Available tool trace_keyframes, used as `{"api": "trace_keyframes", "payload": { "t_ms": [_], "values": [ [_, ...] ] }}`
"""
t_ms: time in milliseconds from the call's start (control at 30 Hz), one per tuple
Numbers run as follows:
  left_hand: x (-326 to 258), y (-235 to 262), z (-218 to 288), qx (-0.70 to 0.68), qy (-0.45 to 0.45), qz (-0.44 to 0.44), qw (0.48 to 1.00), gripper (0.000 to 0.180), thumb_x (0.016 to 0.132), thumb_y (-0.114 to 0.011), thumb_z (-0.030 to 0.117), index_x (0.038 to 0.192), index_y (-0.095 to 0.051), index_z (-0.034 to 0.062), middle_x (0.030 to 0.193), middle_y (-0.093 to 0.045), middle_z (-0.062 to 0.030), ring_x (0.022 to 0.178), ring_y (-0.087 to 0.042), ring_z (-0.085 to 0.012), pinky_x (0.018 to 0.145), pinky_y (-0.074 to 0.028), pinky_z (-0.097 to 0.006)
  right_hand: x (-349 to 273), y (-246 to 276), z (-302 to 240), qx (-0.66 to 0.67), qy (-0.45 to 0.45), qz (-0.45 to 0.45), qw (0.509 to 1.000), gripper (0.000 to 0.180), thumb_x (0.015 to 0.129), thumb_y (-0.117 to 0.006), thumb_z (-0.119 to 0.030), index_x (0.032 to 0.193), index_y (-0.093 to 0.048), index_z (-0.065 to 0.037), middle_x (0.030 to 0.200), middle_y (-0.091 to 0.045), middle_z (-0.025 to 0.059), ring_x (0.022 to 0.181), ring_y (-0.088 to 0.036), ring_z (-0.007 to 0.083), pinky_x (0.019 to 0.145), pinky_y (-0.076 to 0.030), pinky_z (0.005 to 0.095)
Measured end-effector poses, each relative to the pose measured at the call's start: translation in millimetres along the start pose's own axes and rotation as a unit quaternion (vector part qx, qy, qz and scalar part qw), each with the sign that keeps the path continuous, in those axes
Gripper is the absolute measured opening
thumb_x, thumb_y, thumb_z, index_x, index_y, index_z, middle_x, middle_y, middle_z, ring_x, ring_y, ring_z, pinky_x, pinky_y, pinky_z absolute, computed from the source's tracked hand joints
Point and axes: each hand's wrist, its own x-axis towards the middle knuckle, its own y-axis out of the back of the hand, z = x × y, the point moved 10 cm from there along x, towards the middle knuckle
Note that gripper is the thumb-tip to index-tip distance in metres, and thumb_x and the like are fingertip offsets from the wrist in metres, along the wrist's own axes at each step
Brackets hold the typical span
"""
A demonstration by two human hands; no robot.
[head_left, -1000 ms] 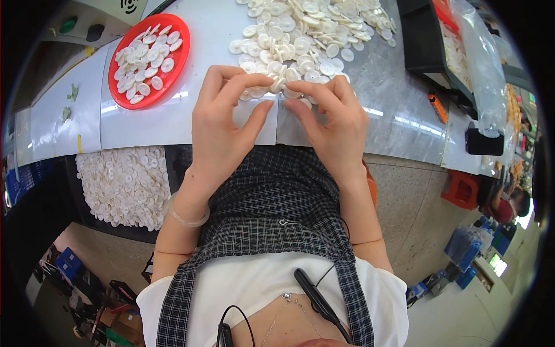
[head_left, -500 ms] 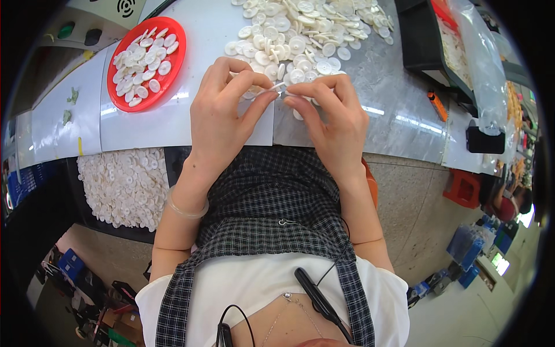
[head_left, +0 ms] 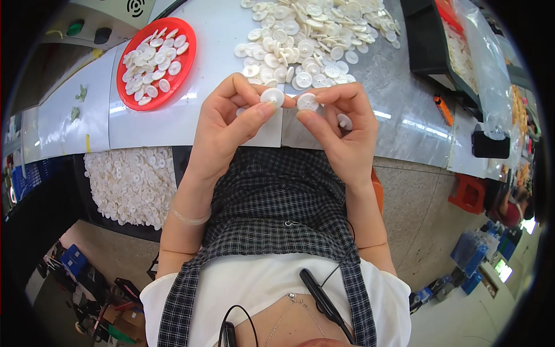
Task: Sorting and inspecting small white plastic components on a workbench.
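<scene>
Pinching gears [head_left: 272, 97], gear pile [head_left: 312, 43] beyond, red tray [head_left: 184, 72] leftward

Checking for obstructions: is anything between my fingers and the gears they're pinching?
Nothing visible: your left hand directly pinches one white gear, your right hand pinches a second gear; a third gear sits within that hand.

Pale streaks of light reflect off the smooth table [head_left: 399, 128]. The speckled floor [head_left: 404, 199] shows dark seams. A red stool [head_left: 467, 194] stands at right, near blue bins [head_left: 469, 250]; cardboard boxes [head_left: 130, 324] sit at lower left.
</scene>
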Motion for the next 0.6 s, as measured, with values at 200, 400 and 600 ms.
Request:
{"api": "trace_keyframes", "payload": {
  "t_ms": [200,400,600],
  "values": [
    [-2.0,2.8,2.4,0.032,-0.059,-0.001,0.998,0.019,0.083,-0.068,0.000,0.087,-0.051,0.0064,0.105,-0.064,-0.0104,0.065,-0.046,-0.0003,0.056,-0.039,-0.015,1.4,-1.9,0.7,0.030,-0.032,0.008,0.999,0.034,0.077,-0.073,0.002,0.108,-0.061,0.000,0.095,-0.064,0.0005,0.058,-0.030,-0.0016,0.055,-0.028,0.0139],
    [-4.3,0.8,12.2,0.133,-0.080,0.031,0.987,0.028,0.076,-0.074,-0.002,0.100,-0.060,0.0019,0.098,-0.062,-0.0036,0.062,-0.041,0.0006,0.053,-0.035,-0.013,0.6,-0.7,2.3,0.015,-0.021,0.003,1.000,0.038,0.074,-0.076,-0.001,0.109,-0.063,0.000,0.079,-0.054,-0.0064,0.059,-0.030,-0.0001,0.055,-0.027,0.0154],
    [-8.1,3.3,10.6,0.192,-0.070,0.054,0.977,0.033,0.072,-0.077,-0.002,0.103,-0.064,0.0017,0.083,-0.052,0.0032,0.056,-0.037,0.0011,0.050,-0.029,-0.014,-0.3,-0.7,6.2,0.017,-0.041,-0.009,0.999,0.036,0.076,-0.075,-0.001,0.110,-0.062,0.000,0.076,-0.053,-0.0056,0.061,-0.037,0.0002,0.058,-0.030,0.0152]
  ]
}}
